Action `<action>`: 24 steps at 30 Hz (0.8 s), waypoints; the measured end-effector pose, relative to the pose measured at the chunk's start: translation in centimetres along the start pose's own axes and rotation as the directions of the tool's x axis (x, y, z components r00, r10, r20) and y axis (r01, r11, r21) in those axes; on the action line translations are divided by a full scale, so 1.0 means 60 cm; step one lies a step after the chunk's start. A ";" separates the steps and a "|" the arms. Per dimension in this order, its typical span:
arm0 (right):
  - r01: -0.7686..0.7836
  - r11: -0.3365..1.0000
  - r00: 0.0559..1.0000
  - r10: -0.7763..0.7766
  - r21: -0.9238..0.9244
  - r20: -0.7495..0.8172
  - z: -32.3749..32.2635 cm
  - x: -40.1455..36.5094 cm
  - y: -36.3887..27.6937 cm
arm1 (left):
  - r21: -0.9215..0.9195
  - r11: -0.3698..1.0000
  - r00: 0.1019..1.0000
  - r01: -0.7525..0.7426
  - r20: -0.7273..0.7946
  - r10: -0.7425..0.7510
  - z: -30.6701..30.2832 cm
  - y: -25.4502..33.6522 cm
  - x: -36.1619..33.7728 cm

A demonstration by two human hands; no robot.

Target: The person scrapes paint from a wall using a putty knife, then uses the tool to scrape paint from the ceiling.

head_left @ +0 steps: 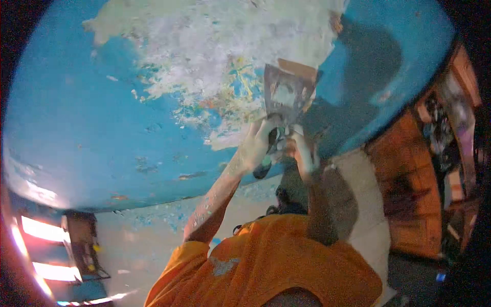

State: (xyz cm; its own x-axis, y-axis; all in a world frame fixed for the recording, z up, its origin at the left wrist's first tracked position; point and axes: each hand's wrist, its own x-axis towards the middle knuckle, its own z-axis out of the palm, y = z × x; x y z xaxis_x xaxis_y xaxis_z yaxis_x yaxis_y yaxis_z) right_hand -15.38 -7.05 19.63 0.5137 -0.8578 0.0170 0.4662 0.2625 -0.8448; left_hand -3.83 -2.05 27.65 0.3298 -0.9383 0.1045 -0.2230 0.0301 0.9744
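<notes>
A wide, flat-bladed scraper [287, 94] is up against the blue wall, its blade over the edge of a bare whitish patch [199, 51]. My left hand [257, 143] is closed around its handle, whose dark end [263, 169] sticks out below the fingers. Beside it, my right hand [302, 151] is also closed on the scraper near the base of the blade; its fingers are blurred and partly shaded. Flaked, ragged paint edges [192, 115] lie left of the blade.
Blue paint [92, 133] covers the surrounding wall, with a dark shadow to the right. Paint chips [158, 220] are scattered over the pale floor. At right stands brown wooden furniture [409, 184] with cluttered items. Bright openings [46, 230] and a dark object [82, 238] are at lower left.
</notes>
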 end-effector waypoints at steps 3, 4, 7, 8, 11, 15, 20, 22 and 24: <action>0.323 0.900 0.939 -0.342 -0.293 -0.017 -0.028 0.041 0.082 | -0.137 0.943 0.948 0.305 0.140 -0.286 0.004 -0.046 -0.027; 0.517 0.695 0.846 -0.502 -0.499 0.177 -0.040 0.055 0.110 | -0.129 0.939 0.941 0.319 0.159 -0.298 0.002 -0.049 -0.035; -0.012 0.983 0.996 0.028 0.183 -0.086 0.024 0.026 0.051 | 0.008 0.914 0.878 0.407 0.274 -0.393 -0.005 -0.062 -0.062; -0.020 0.940 0.993 0.058 0.340 -0.103 0.016 0.034 0.076 | 0.016 0.911 0.872 0.412 0.285 -0.399 -0.001 -0.071 -0.069; 0.008 0.997 1.000 -0.006 0.071 -0.022 -0.005 0.055 0.117 | 0.173 0.890 0.899 0.421 0.051 -0.435 0.000 -0.113 -0.076; -0.040 0.978 0.998 0.048 0.202 -0.037 -0.008 0.081 0.150 | 0.405 0.847 0.938 0.345 -0.132 -0.319 0.008 -0.101 -0.048; 0.220 0.975 0.964 -0.210 0.044 -0.161 -0.006 0.118 0.097 | 0.588 0.739 0.939 0.329 -0.124 -0.320 0.016 -0.098 0.015; 0.161 0.938 0.974 -0.201 -0.307 -0.104 -0.018 0.134 0.070 | 0.659 0.691 0.951 0.297 -0.138 -0.277 0.025 -0.088 0.030; 0.096 0.780 0.985 -0.163 -0.619 -0.053 -0.024 0.152 0.079 | 0.537 0.796 0.960 0.280 -0.149 -0.236 0.027 -0.081 0.024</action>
State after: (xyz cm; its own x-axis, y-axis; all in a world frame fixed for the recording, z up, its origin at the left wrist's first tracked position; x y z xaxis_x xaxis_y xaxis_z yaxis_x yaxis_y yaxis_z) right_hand -9.49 -14.28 15.03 0.3914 -0.9115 0.1261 -0.0329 -0.1508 -0.9880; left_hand -3.74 -4.10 22.73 0.5063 -0.8565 -0.1003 -0.5776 -0.4232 0.6981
